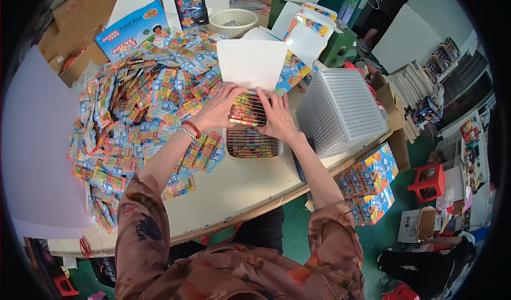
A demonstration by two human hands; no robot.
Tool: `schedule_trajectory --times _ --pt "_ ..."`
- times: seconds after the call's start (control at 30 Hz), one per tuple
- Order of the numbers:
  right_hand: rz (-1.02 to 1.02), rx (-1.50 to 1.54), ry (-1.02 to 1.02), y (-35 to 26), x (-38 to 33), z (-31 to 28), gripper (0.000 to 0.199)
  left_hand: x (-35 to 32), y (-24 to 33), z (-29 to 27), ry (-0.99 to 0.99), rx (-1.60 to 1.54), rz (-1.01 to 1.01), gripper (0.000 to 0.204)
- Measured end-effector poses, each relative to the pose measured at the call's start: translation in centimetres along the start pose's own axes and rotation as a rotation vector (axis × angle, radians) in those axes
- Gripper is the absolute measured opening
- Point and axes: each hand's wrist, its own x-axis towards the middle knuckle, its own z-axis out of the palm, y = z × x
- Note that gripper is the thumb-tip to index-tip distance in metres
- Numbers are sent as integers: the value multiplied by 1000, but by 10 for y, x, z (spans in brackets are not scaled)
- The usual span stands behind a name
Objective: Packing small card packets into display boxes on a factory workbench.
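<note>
A stack of small colourful packets (247, 110) is gripped between my two hands, at the far half of an open carton (252, 60) whose white lid stands up behind it. My left hand (215, 108), with a red bead bracelet at the wrist, presses the stack from the left. From the right, my right hand (279, 119) closes round its other side. Nearer to me, a second row of packets (251, 143) stands on edge in the carton. Whether the held stack touches the carton's bottom is hidden.
A big heap of loose packets (154, 95) covers the table's left side. Stacked clear plastic trays (340, 111) stand on the right. Behind are a white basket (233, 23) and a blue box (133, 31). Filled cartons (367, 185) sit below the table's right edge, and a person crouches lower right.
</note>
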Motion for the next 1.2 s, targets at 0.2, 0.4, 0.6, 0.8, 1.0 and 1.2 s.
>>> schedule_trajectory --times 0.2,0.4,0.6,0.8,1.0,1.2 --pt "17 112 -11 17 4 -4 119 19 3 3 -25 34 11 93" --pt "-44 224 60 19 -2 -4 116 25 18 -7 -8 20 47 92" --pt "6 109 -44 24 1 1 118 18 8 13 -43 -121 -63 94" --pt "28 -129 -152 16 21 23 114 1 -18 43 11 46 -168 105" --pt "38 -337 -248 17 25 37 115 6 -19 33 -197 100 -119 122" --pt "38 -490 -182 16 24 51 113 16 -10 34 -114 276 -154 93"
